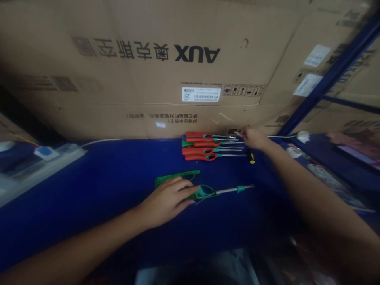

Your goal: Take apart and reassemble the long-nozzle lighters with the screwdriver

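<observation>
My left hand (170, 200) grips a green long-nosed gas lighter (196, 195) lying on the blue surface. It appears opened up: a green casing half (166, 180) lies just behind my fingers, and a thin wire shows by the trigger. Its metal tube (227, 190) points right and carries a teal piece (240, 189). At the back, the fingers of my right hand (253, 137) are pinched together on something small and whitish, too blurred to name. Close below it lies a black and yellow screwdriver handle (251, 157).
Several red lighters (197, 151), with a green one (187, 144) among them, lie in a stack at the back. Behind stands a large cardboard box (148, 87). A blue metal post (326, 85) rises at right. A whitish power strip (67, 160) sits at left.
</observation>
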A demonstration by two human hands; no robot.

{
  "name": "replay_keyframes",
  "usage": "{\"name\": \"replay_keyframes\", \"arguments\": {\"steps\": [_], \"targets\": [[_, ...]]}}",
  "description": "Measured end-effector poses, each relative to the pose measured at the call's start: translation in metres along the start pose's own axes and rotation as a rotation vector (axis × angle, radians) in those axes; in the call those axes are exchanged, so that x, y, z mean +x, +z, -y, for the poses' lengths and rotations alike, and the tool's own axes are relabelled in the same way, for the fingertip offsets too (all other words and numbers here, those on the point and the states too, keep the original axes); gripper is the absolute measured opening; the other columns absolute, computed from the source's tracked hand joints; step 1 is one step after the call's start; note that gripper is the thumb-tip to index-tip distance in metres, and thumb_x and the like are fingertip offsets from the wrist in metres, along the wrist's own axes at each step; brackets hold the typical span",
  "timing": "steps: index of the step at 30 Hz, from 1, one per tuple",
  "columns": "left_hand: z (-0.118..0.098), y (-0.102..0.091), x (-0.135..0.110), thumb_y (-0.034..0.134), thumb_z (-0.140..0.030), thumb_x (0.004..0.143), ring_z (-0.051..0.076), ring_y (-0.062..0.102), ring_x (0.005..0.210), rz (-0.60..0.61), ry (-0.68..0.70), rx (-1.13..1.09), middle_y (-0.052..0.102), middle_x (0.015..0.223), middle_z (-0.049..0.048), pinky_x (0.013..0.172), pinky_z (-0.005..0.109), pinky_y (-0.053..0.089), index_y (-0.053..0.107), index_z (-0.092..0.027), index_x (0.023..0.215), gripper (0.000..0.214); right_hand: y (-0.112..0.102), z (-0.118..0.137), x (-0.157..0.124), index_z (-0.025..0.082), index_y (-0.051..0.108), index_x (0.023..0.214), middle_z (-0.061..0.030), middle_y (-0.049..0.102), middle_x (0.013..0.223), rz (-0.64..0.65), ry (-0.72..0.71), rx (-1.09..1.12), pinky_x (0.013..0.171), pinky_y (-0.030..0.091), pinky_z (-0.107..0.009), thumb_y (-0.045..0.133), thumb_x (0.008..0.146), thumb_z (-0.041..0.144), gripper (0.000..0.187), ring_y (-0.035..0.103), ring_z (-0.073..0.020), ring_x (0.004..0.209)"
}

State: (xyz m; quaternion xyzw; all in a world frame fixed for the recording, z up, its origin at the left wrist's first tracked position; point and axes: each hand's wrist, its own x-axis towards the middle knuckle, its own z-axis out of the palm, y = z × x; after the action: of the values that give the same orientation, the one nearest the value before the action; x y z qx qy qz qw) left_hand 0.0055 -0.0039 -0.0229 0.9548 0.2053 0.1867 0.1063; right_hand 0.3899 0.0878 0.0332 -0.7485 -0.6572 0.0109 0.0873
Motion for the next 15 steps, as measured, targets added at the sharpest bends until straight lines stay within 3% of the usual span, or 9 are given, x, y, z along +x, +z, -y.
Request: {"name": "replay_keyframes", "arguments": {"steps": [2,5,8,11,15], "targets": [[-0.003,-0.001,0.003,0.057,-0.034,0.098,0.023,0.063,0.114,-0.068,-0.062,-0.064,0.066,0.123,0.0085,0.101,0.043,0.052,0.059,-0.026,0.137,0.04,0.0,0.032,-0.018,0.011,0.066,0.108,-0.016,0.07,0.109,-0.022,-0.14,0.106,0.089,0.05,-0.034,0.048,0.098,0.021,0.022,0.065,-0.0232,0.104],[-0.01,-0.006,0.008,0.057,-0.038,0.097,0.021,0.065,0.113,-0.225,-0.261,-0.262,0.065,0.128,0.0094,0.102,0.038,0.053,0.059,-0.023,0.137,0.042,0.006,0.083,-0.06,0.018,0.061,0.109,-0.0065,0.07,0.104,-0.011,-0.363,0.287,0.082,0.052,-0.03,0.047,0.099,0.031,0.021,0.066,-0.0166,0.092],[-0.019,-0.009,0.012,0.053,-0.04,0.099,0.019,0.068,0.105,-0.29,-0.387,-0.521,0.067,0.124,0.0094,0.094,0.033,0.056,0.062,-0.019,0.131,0.039,0.014,0.123,-0.109,0.017,0.056,0.103,-0.0061,0.066,0.095,0.026,-0.682,0.701,0.079,0.053,-0.031,0.049,0.097,0.025,0.012,0.062,-0.0149,0.083],[-0.028,-0.01,0.014,0.05,-0.039,0.1,0.019,0.068,0.1,-0.257,-0.415,-0.669,0.072,0.107,0.0062,0.09,0.031,0.056,0.068,-0.016,0.112,0.032,0.022,0.145,-0.142,0.018,0.055,0.104,-0.0062,0.063,0.1,0.047,-0.781,0.773,0.081,0.052,-0.031,0.053,0.094,0.015,0.011,0.06,-0.015,0.089],[-0.029,-0.01,0.013,0.05,-0.036,0.1,0.019,0.067,0.097,-0.24,-0.442,-0.745,0.072,0.101,0.0056,0.088,0.03,0.054,0.068,-0.016,0.104,0.027,0.03,0.149,-0.148,0.018,0.058,0.106,-0.0063,0.061,0.102,0.004,-0.815,0.807,0.08,0.052,-0.03,0.059,0.092,0.014,0.015,0.059,-0.0147,0.088]]}}
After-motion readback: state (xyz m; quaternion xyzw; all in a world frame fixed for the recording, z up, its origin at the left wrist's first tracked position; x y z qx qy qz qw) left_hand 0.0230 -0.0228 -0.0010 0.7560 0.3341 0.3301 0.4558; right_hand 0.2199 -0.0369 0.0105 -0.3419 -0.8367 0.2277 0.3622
